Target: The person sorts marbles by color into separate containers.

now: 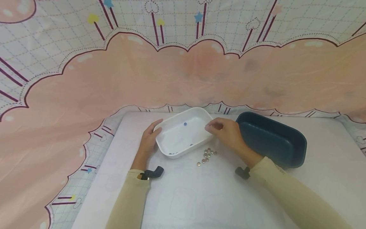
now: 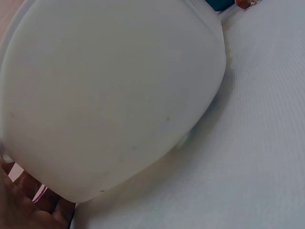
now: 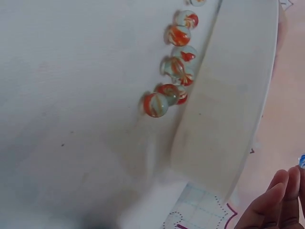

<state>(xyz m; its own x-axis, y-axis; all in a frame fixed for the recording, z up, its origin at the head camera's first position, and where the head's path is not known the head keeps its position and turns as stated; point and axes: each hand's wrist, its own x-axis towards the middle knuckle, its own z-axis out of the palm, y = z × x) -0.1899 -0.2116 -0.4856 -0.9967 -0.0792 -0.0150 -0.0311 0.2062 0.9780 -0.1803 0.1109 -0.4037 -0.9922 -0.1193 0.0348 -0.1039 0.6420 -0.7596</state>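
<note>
My left hand grips the left end of a white plastic tray, thumb over the rim. A blue marble sits inside it toward the far side, and a few more show along its near wall. At the tray's right end, my right hand pinches a small blue-and-white marble between thumb and fingertips. The right wrist view shows only part of that marble at its edge. In front of the tray, several clear marbles with orange swirls lie in a loose cluster on the table.
A dark blue tray stands at the right, partly behind my right wrist. White cloth covers the table. A patterned pink and white curtain hangs behind the table and along its left side.
</note>
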